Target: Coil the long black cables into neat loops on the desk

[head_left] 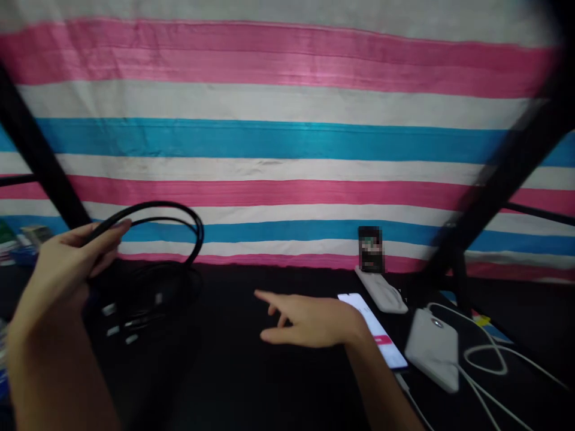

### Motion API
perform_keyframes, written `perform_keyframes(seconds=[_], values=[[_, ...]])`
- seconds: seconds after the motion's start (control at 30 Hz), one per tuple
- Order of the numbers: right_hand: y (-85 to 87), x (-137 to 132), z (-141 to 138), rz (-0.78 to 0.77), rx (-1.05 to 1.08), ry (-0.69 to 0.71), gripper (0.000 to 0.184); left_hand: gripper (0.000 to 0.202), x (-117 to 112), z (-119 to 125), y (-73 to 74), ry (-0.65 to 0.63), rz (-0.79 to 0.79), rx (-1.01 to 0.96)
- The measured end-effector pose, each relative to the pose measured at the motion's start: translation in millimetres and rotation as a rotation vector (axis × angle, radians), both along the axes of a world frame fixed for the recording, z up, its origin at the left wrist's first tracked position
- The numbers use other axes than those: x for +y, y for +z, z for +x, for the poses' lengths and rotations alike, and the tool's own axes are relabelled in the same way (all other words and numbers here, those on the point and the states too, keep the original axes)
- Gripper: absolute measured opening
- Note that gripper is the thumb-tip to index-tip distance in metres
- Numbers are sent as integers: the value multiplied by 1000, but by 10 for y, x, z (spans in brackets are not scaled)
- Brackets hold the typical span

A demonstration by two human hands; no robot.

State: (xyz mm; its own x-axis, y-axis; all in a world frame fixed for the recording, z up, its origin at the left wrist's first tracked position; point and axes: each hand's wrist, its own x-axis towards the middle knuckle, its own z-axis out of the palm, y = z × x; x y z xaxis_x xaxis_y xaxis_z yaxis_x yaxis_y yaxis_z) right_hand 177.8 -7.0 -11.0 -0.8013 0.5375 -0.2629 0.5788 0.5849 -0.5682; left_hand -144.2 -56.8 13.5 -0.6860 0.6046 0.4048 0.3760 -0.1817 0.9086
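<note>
My left hand (74, 263) is raised at the left, fingers closed on a bundle of black cables (175, 218) that loops up and to the right. Several metal plug ends (119, 323) hang from the bundle below the hand. My right hand (309, 320) hovers low over the black table (251, 383) near the middle, index finger stretched out to the left and nothing in it. Just right of its wrist lies a lit phone (381, 335), screen up.
A white power bank (433, 350) with white cables (489, 359) lies at the right. A small white stand (381, 290) holds a dark device (371, 248) behind the phone. A pink, white and blue striped cloth (287, 137) hangs behind, crossed by black bars (507, 173).
</note>
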Motion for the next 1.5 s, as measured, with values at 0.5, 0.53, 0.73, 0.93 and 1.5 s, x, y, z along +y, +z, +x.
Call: perform_keyframes(seconds=[0.5, 0.53, 0.73, 0.93, 1.5], values=[[-91, 392, -241, -379, 943, -245, 44, 35, 338, 942, 6, -525, 147, -433], [-68, 382, -225, -366, 977, -294, 43, 36, 331, 916, 2, -566, 103, -374], [60, 354, -144, -200, 1194, -558, 40, 38, 260, 735, -28, -860, -170, -199], [102, 356, -67, -214, 1313, -570, 38, 39, 364, 564, -101, -680, -207, 4], [106, 470, 10, -218, 1215, -474, 22, 6, 319, 141, -18, 74, 671, -317]])
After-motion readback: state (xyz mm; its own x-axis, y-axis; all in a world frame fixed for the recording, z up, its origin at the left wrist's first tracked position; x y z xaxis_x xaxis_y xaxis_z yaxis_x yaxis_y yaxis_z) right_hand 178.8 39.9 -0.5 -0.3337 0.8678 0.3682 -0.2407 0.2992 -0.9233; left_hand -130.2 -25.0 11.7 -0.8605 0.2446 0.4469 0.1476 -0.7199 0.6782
